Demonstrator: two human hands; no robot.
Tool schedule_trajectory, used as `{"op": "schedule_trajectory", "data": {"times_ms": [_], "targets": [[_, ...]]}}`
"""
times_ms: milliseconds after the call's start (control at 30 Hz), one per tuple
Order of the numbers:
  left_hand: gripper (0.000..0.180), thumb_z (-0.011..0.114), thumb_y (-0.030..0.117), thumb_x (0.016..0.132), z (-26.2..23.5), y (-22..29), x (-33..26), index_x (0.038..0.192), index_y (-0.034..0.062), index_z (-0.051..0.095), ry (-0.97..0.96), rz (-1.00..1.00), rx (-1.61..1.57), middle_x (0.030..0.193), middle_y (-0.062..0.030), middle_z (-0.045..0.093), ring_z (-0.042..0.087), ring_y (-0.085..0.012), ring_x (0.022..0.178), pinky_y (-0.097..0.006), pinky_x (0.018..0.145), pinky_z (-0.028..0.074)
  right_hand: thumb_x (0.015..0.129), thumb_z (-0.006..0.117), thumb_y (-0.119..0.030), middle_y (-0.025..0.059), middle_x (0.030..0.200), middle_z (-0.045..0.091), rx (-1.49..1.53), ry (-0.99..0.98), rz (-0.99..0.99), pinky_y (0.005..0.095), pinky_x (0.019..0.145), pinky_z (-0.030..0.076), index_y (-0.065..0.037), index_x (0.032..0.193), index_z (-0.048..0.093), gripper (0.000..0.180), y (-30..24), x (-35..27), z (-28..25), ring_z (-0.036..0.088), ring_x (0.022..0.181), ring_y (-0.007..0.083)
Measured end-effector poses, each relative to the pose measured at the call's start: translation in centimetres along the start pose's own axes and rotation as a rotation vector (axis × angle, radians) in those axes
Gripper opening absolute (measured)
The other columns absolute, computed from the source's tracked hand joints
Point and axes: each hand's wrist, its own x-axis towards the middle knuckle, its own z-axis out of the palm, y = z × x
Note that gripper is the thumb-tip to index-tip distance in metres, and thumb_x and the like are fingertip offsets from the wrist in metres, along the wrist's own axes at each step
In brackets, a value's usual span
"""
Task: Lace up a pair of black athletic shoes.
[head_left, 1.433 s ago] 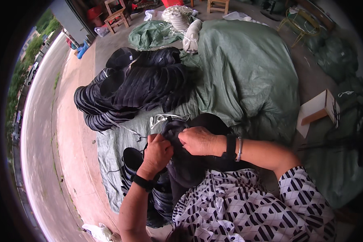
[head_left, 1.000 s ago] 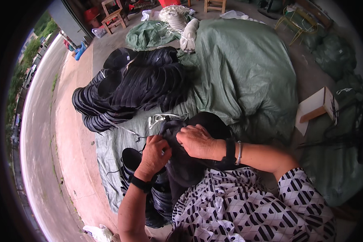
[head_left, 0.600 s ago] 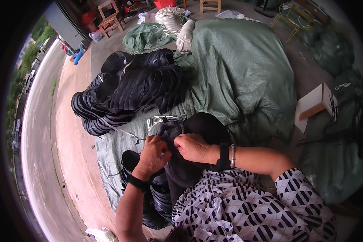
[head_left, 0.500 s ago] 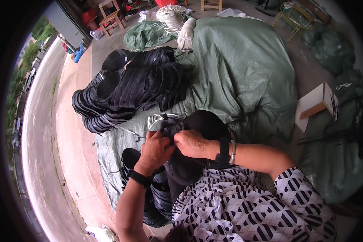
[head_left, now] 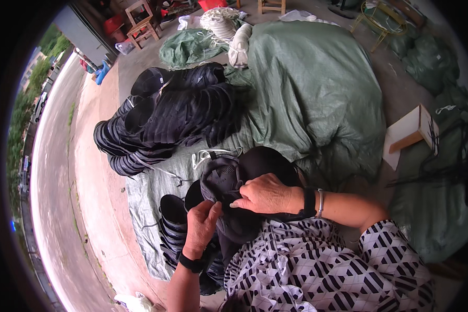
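In my lap lies a dark cap [head_left: 219,176] with a patch of mesh and a wide black brim [head_left: 268,162] spreading to its right. My left hand [head_left: 199,227] pinches the cap's near edge, thumb against fingers. Close beside it, my right hand [head_left: 271,194] is closed on the same edge with its fingers curled and thumb pointing left. A small gap separates the two thumbs. What lies under the fingertips is too small to make out. To the left of my left hand stands a stack of black caps [head_left: 172,212], nested together and partly hidden by my arm.
A large pile of nested black caps [head_left: 187,117] rests on a green woven sheet [head_left: 145,208]. White cord [head_left: 208,156] lies before me. Behind are a bulging green sack [head_left: 312,78], rolls of white rope [head_left: 221,23] and a wooden chair [head_left: 140,25]. An open box [head_left: 408,130] sits at right.
Both hands have come nearer to me along the cap, and a little apart. More of its mesh and rim now shows. The whole view has shifted slightly.
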Motion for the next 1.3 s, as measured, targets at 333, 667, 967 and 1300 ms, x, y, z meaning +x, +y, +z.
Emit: {"op": "schedule_trajectory", "data": {"times_ms": [333, 667, 967, 1300], "targets": [[0.031, 0.05, 0.03, 0.094, -0.5, -0.9, -0.6, 0.08, 0.0039, 0.06, 0.014, 0.062, -0.887, 0.051, 0.0052, 0.034, 0.029, -0.0057, 0.046, -0.025, 0.05, 0.035, 0.089, 0.058, -0.02, 0.0037, 0.068, 0.062, 0.85, -0.131, 0.343, 0.0234, 0.045, 0.043, -0.002, 0.082, 0.055, 0.02, 0.0, 1.0, -0.5, 0.052, 0.052, 0.0078], [0.03, 0.055, 0.023, 0.092, -9.4, -4.6, -2.7, 0.115, 0.0031, 0.056, 0.508, 0.271, -1.359, 0.062, 0.0056, 0.047, 0.045, -0.0105, 0.063, -0.026, 0.064, 0.043, 0.08, 0.067, -0.022, 0.0104, 0.064, 0.057, 0.419, -0.045, 0.172, 0.032, 0.06, 0.045, -0.001, 0.077, 0.063, 0.022, 0.7, 1.1, 0.8, 0.058, 0.063, 0.0161], [0.031, 0.056, 0.024, 0.09, -18.5, -9.6, -5.7, 0.116, 0.0058, 0.059, 1.057, 0.082, -1.066, 0.095, -0.0011, 0.054, 0.049, -0.0082, 0.082, -0.027, 0.077, 0.046, 0.092, 0.054, -0.029, 0.0096, 0.09, 0.066, 1.609, 0.064, 0.018, 0.036, 0.085, 0.045, -0.005, 0.067, 0.06, 0.035, 3.8, 0.6, -5.6, 0.06, 0.087, 0.0188], [0.032, 0.044, 0.019, 0.093, -34.4, -24.1, -11.3, 0.108, -0.0057, 0.057, 1.44, 0.123, -1.427, 0.108, -0.0157, 0.063, 0.064, -0.0207, 0.089, -0.032, 0.079, 0.056, 0.088, 0.055, -0.026, -0.0026, 0.053, 0.039, 2.108, 1.258, 0.407, 0.033, 0.068, 0.041, -0.015, 0.056, 0.035, 0.039, 25.3, -12.9, -12.5, 0.039, 0.05, 0.0114]]}}
